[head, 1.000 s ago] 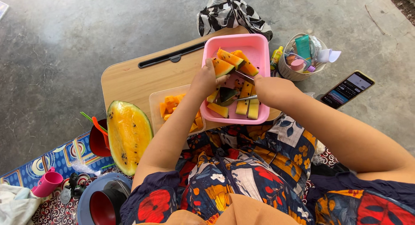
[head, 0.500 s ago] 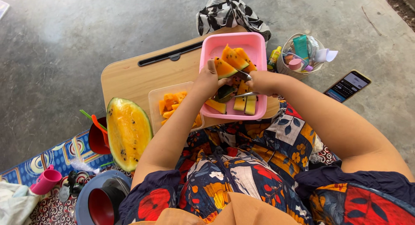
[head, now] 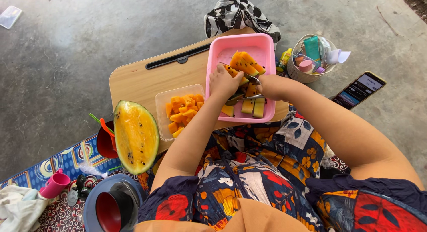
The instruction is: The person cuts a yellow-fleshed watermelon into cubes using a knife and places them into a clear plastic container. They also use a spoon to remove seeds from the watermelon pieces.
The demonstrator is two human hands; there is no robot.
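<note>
We have both hands over the pink tray (head: 266, 44), which sits on the right part of the wooden lap table (head: 133, 78). Our left hand (head: 223, 83) pinches a yellow melon slice (head: 232, 72) by its rind, and our right hand (head: 269, 86) is clenched around the knife (head: 249, 98), its blade lying just under the left hand. To cut well, we keep the slice pressed steady against the tray floor, curl the left fingertips back from the edge, and draw the blade close along the rind so little flesh is lost. More slices (head: 246, 63) lean at the far side of the tray and cut pieces (head: 253, 106) rest at its near edge. Left of the tray, the clear tub (head: 179, 92) holds peeled chunks, so we judge freed flesh belongs there.
</note>
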